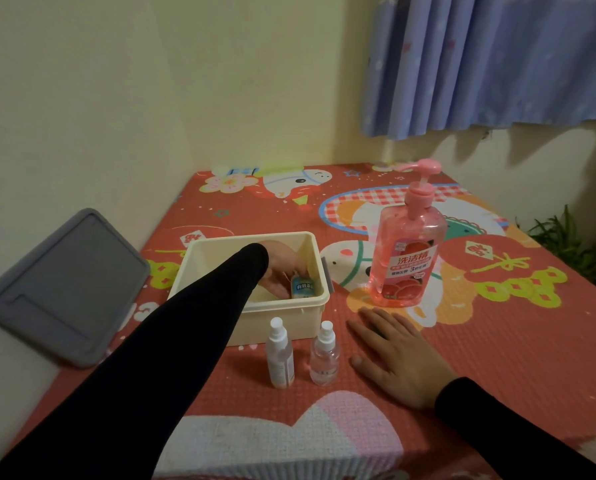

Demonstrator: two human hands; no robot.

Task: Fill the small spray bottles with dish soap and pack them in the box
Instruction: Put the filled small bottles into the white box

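Cream box [199, 251] holds blue-labelled bottle [303, 287].

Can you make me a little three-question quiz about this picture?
1. How many small clear spray bottles stand outside the cream plastic box?
2. True or false: the right hand holds the big pink dish soap pump bottle.
3. What does the left hand grip inside the box?

Key: 1. Two: taller, shorter. 2. False, it lies flat on the red patterned mat. 3. A small blue-labelled bottle.
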